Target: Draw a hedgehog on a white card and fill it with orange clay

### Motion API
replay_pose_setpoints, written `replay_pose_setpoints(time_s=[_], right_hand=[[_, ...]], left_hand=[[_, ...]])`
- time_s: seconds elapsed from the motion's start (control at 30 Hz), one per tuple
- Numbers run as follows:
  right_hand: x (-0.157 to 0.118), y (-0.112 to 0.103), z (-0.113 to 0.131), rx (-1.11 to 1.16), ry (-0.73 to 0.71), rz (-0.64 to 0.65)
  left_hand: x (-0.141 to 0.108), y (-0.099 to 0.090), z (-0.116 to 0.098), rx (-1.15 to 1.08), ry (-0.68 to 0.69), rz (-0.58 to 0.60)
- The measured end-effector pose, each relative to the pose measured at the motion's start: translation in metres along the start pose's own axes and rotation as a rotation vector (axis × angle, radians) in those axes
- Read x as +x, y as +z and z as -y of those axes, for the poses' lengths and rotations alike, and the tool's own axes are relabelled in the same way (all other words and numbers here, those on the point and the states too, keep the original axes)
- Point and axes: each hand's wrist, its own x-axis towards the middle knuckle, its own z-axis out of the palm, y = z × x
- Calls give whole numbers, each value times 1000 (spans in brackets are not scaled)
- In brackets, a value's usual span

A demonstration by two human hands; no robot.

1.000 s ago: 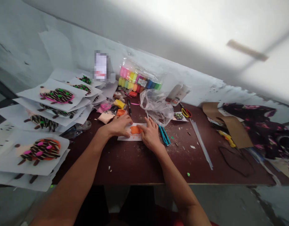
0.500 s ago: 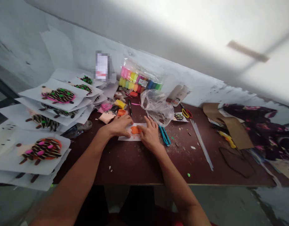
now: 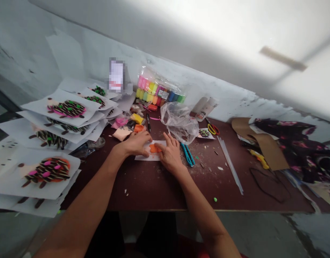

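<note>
A white sheet of paper with a printed outline lies flat on the dark red table. Orange modelling clay is spread over part of the outline. My left hand rests on the sheet's left side, fingers apart, thumb beside the clay. On the right, my right hand has its thumb and fingers stretched out and presses the clay's right edge. Just right of that hand lies a teal-handled tool. Soft lumps of peach clay, orange clay and yellow clay sit behind my left hand.
Stacked sheets with clay hedgehogs fill the left side. At the back are a pack of coloured clay, a crumpled plastic bag and scissors. Glue sticks and a yellow glue gun lie to the right.
My right hand has shifted very slightly left over the orange clay. My left hand and the sheet stay in place.
</note>
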Motion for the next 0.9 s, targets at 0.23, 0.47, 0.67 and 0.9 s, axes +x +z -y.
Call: replay_pose_setpoints(time_s=[0.23,0.47,0.67,0.9], right_hand=[[-1,-3,-5,-1,49,-1],[-7,-6,-7,-15,90,-1],[-6,-3,-5,-10,80,43],[-15,-5,-12,-56,142,18]], left_hand=[[-1,-2,-1,13,6,12],[-1,-1,-1,35,5,0],[-3,-3,-4,27,-6,0],[-1,-2,-2,18,-1,2]])
